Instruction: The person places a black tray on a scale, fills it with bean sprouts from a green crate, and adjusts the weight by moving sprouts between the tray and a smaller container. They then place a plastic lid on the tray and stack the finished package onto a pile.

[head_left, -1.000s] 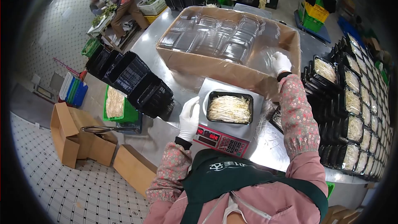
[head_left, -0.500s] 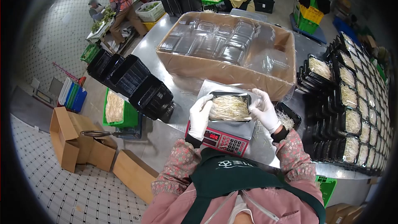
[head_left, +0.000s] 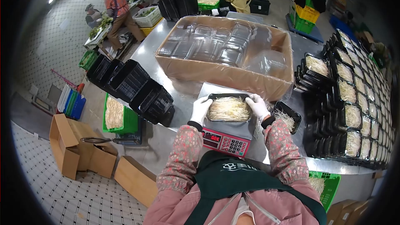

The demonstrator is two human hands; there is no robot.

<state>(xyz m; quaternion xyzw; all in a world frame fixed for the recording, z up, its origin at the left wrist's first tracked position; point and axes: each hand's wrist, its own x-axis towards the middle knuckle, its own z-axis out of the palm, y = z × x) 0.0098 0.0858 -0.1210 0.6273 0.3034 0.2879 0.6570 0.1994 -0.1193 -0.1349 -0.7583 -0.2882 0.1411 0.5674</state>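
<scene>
Tray (head_left: 228,121) of bean sprouts (head_left: 229,108) sits between the hands on the scale (head_left: 239,131), which stands on the table (head_left: 181,85); the left hand (head_left: 201,109) has its fingers partly curled at one end of the rim, and the right hand (head_left: 259,107) has its fingers bent around the other; the step in hand looks like steadying or pressing the rim, though whether a clear cover lies over it I cannot tell; the next move would seem to call for even pressure at both ends, the tray level and the sprouts inside the rim
</scene>
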